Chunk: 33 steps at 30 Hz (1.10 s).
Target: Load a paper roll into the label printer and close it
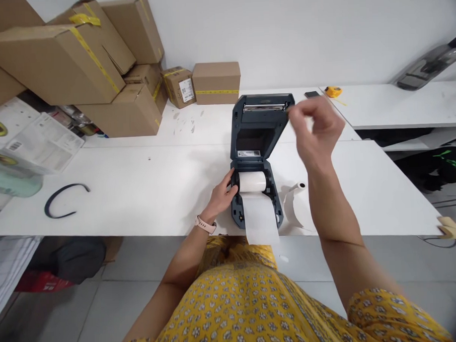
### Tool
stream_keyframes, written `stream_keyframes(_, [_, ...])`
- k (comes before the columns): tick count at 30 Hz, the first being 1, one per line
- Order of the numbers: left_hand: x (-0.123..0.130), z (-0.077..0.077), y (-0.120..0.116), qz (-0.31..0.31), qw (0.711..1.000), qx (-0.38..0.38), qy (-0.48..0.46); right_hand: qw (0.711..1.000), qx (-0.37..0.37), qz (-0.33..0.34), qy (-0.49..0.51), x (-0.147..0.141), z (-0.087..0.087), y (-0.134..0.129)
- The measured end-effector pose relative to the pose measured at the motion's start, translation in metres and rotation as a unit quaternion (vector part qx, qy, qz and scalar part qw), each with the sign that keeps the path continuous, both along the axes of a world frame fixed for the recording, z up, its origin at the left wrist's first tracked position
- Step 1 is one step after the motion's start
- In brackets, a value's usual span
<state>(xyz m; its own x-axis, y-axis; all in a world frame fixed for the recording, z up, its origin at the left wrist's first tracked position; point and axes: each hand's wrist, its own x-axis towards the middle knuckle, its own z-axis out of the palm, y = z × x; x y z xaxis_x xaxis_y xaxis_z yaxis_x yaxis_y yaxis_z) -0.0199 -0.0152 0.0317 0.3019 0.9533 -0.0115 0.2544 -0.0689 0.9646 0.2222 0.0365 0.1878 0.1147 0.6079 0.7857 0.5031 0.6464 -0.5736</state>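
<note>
A dark label printer (pixel 275 201) stands at the table's front edge with its lid (pixel 261 120) raised. Inside lies a white paper roll (pixel 252 181), and its loose strip (pixel 259 220) hangs over the printer's front and the table edge. My left hand (pixel 222 195) rests on the printer's left side, fingers apart, holding nothing. Up beside the lid's top right corner is my right hand (pixel 317 129), its thumb and forefinger pinched together at the lid's edge; what they hold, if anything, is too small to make out. A curled paper piece with a small core (pixel 300 187) lies right of the printer.
Cardboard boxes (pixel 216 83) stand along the wall, stacked high at the left (pixel 53 62). A dark headband (pixel 50 204) lies on the left of the table (pixel 137 165). A yellow tape measure (pixel 333 91) and a bottle (pixel 427 66) are at the back right.
</note>
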Motion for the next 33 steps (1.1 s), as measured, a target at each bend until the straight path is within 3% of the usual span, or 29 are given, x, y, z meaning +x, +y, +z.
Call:
stream_keyframes(2, [-0.001, -0.001, 0.0, -0.005, 1.0, 0.005, 0.003, 0.997, 0.044, -0.066, 0.015, 0.003, 0.011, 0.018])
stream_keyframes(5, [0.0, -0.003, -0.002, -0.002, 1.0, 0.009, -0.018, 0.997, -0.068, -0.013, -0.028, 0.005, 0.011, 0.046])
stream_keyframes(8, [0.002, -0.005, -0.011, 0.028, 0.998, -0.013, -0.059, 0.991, -0.126, 0.012, -0.03, 0.001, -0.001, 0.046])
stream_keyframes(11, [0.002, -0.005, -0.027, 0.072, 0.992, -0.065, -0.079, 0.996, -0.09, -0.006, 0.007, -0.009, -0.015, 0.007])
stream_keyframes(15, [-0.003, 0.0, -0.052, 0.175, 0.974, -0.107, -0.096, 0.996, -0.074, 0.02, 0.044, -0.018, -0.047, -0.075])
stream_keyframes(18, [-0.008, 0.011, -0.067, 0.237, 0.968, -0.015, -0.086, 0.996, -0.08, 0.012, 0.022, -0.019, -0.086, -0.125])
stream_keyframes(20, [-0.007, 0.024, -0.072, 0.243, 0.966, 0.073, -0.053, 0.994, -0.112, 0.002, 0.001, -0.021, -0.111, -0.146])
stream_keyframes(24, [0.013, 0.058, -0.063, 0.19, 0.948, 0.249, 0.046, 0.978, -0.197, -0.064, 0.027, -0.033, -0.139, -0.164])
stream_keyframes(28, [0.048, 0.087, -0.036, 0.096, 0.931, 0.339, 0.096, 0.966, -0.215, -0.114, 0.09, -0.046, -0.139, -0.163])
stream_keyframes(30, [0.061, 0.092, -0.027, 0.035, 0.928, 0.351, 0.122, 0.961, -0.223, -0.118, 0.113, -0.047, -0.138, -0.162])
stream_keyframes(33, [0.07, 0.086, -0.023, -0.037, 0.921, 0.352, 0.162, 0.945, -0.283, -0.078, 0.142, -0.039, -0.144, -0.163])
